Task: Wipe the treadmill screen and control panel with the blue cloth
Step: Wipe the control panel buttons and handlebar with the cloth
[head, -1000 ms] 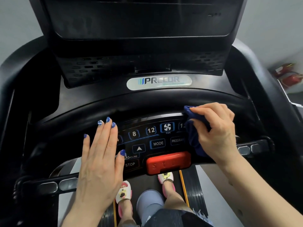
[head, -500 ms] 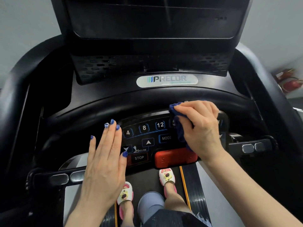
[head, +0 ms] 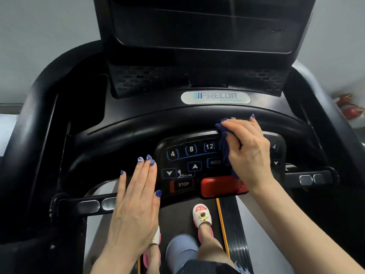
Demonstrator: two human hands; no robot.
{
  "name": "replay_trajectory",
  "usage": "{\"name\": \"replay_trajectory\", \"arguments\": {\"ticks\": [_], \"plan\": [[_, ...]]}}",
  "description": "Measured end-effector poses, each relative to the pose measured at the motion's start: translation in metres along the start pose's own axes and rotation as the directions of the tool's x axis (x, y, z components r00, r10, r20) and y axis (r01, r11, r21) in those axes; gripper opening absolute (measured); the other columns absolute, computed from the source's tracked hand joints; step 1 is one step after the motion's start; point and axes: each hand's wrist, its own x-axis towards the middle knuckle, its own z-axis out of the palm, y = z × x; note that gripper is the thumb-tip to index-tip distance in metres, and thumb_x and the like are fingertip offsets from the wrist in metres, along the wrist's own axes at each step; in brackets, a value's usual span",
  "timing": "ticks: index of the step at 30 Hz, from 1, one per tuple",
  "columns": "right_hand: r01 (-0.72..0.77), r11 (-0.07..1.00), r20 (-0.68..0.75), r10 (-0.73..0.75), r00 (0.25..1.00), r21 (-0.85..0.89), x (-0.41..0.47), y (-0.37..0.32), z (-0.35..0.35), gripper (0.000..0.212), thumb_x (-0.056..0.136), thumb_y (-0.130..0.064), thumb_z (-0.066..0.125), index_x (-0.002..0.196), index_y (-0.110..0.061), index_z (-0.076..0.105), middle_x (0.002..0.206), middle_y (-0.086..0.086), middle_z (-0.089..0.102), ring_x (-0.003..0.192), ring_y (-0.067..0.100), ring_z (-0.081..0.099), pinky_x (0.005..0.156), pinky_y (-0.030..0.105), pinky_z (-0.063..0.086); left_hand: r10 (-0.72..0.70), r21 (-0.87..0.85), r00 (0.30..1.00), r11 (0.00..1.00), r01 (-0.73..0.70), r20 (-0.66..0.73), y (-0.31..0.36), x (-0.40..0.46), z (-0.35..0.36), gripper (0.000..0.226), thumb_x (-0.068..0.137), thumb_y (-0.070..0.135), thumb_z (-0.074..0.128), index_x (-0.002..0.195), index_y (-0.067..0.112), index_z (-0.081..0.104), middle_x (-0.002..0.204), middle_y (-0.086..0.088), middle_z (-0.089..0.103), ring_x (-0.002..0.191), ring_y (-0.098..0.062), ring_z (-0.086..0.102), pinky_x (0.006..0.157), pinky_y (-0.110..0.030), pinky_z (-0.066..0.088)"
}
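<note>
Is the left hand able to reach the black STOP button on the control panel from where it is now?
Probably yes. The left hand lies flat with straight fingers and holds nothing, and the black STOP button sits just beside its thumb with nothing between them. The right hand with the blue cloth is farther right.

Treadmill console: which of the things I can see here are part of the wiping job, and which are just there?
Part of the job:
- blue cloth, held in the right hand
- control panel
- screen
- left hand, resting flat beside the panel

Just there:
- PRECOR badge
- slippers
- red objects at far right, too blurred to identify
</note>
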Motion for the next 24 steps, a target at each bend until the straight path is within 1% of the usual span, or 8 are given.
{"name": "replay_trajectory", "arguments": {"ticks": [3, 5, 8, 10, 16, 18, 21, 24], "plan": [[0.044, 0.999, 0.027, -0.044, 0.999, 0.002, 0.002, -0.019, 0.018, 0.024, 0.094, -0.009, 0.052, 0.105, -0.005, 0.072, 0.109, 0.006, 0.072, 0.103, 0.022, 0.066, 0.118, 0.044, 0.027, -0.002, -0.003, 1.0, 1.0, 0.002, 0.003, -0.002, -0.005, 0.001, 0.056, 0.103, 0.023, 0.032, 0.155, 0.002, 0.03, 0.164, -0.008, 0.028, 0.154, -0.021, 0.02, 0.123, -0.049, 0.012], [0.091, 0.996, 0.034, -0.091, 0.995, -0.014, 0.004, -0.029, 0.026, 0.026, 0.094, -0.011, 0.049, 0.104, -0.005, 0.072, 0.108, 0.006, 0.072, 0.103, 0.022, 0.066, 0.118, 0.047, 0.028, -0.003, -0.007, 1.0, 1.0, 0.003, 0.006, -0.003, -0.007, 0.002, 0.056, 0.104, 0.024, 0.031, 0.155, 0.003, 0.03, 0.164, -0.007, 0.029, 0.154, -0.021, 0.021, 0.123, -0.05, 0.013], [0.148, 0.988, 0.074, -0.144, 0.987, -0.053, 0.003, -0.047, 0.041, 0.023, 0.092, -0.004, 0.054, 0.106, -0.004, 0.072, 0.111, 0.007, 0.071, 0.107, 0.023, 0.065, 0.116, 0.053, 0.03, 0.0, -0.006, 1.0, 1.0, 0.0, 0.012, -0.006, -0.01, 0.003, 0.056, 0.103, 0.023, 0.032, 0.155, 0.003, 0.031, 0.164, -0.007, 0.03, 0.154, -0.021, 0.021, 0.123, -0.05, 0.013], [0.172, 0.983, 0.108, -0.165, 0.98, -0.065, 0.001, -0.057, 0.048, 0.023, 0.09, -0.001, 0.058, 0.108, -0.003, 0.071, 0.114, 0.009, 0.071, 0.11, 0.025, 0.065, 0.116, 0.054, 0.03, -0.004, -0.004, 1.0, 1.0, 0.004, 0.013, -0.009, -0.014, 0.003, 0.056, 0.102, 0.023, 0.033, 0.155, 0.003, 0.032, 0.163, -0.007, 0.03, 0.154, -0.021, 0.02, 0.123, -0.051, 0.013], [0.247, 0.967, 0.155, -0.234, 0.96, -0.067, 0.0, -0.081, 0.063, 0.022, 0.087, 0.002, 0.06, 0.105, -0.004, 0.072, 0.106, 0.008, 0.07, 0.1, 0.024, 0.065, 0.117, 0.05, 0.03, -0.028, 0.011, 1.0, 1.0, 0.028, 0.008, -0.018, -0.027, 0.0, 0.056, 0.1, 0.021, 0.034, 0.153, 0.003, 0.035, 0.162, -0.005, 0.032, 0.153, -0.021, 0.021, 0.123, -0.052, 0.012], [0.298, 0.953, 0.203, -0.282, 0.938, -0.053, -0.001, -0.084, 0.063, 0.022, 0.089, 0.0, 0.057, 0.105, -0.005, 0.071, 0.104, 0.007, 0.069, 0.098, 0.024, 0.063, 0.119, 0.047, 0.027, -0.04, 0.017, 0.999, 0.999, 0.04, 0.008, -0.021, -0.03, -0.001, 0.056, 0.1, 0.021, 0.035, 0.153, 0.004, 0.037, 0.161, -0.005, 0.033, 0.153, -0.021, 0.021, 0.123, -0.052, 0.013], [0.373, 0.927, 0.273, -0.351, 0.896, -0.033, 0.003, -0.073, 0.049, 0.027, 0.093, -0.008, 0.048, 0.11, -0.008, 0.069, 0.109, 0.005, 0.067, 0.102, 0.024, 0.062, 0.12, 0.045, 0.02, -0.045, 0.022, 0.999, 0.999, 0.045, 0.014, -0.025, -0.035, -0.001, 0.056, 0.099, 0.021, 0.036, 0.152, 0.005, 0.037, 0.161, -0.003, 0.033, 0.153, -0.02, 0.021, 0.122, -0.052, 0.013], [0.334, 0.942, 0.287, -0.308, 0.907, -0.044, 0.013, -0.072, 0.047, 0.031, 0.094, -0.013, 0.042, 0.108, -0.009, 0.07, 0.106, 0.003, 0.068, 0.1, 0.024, 0.062, 0.119, 0.048, 0.02, -0.048, 0.02, 0.999, 0.999, 0.048, 0.014, -0.029, -0.037, -0.003, 0.055, 0.099, 0.021, 0.037, 0.152, 0.006, 0.039, 0.16, -0.002, 0.034, 0.153, -0.019, 0.02, 0.123, -0.051, 0.011]]}}
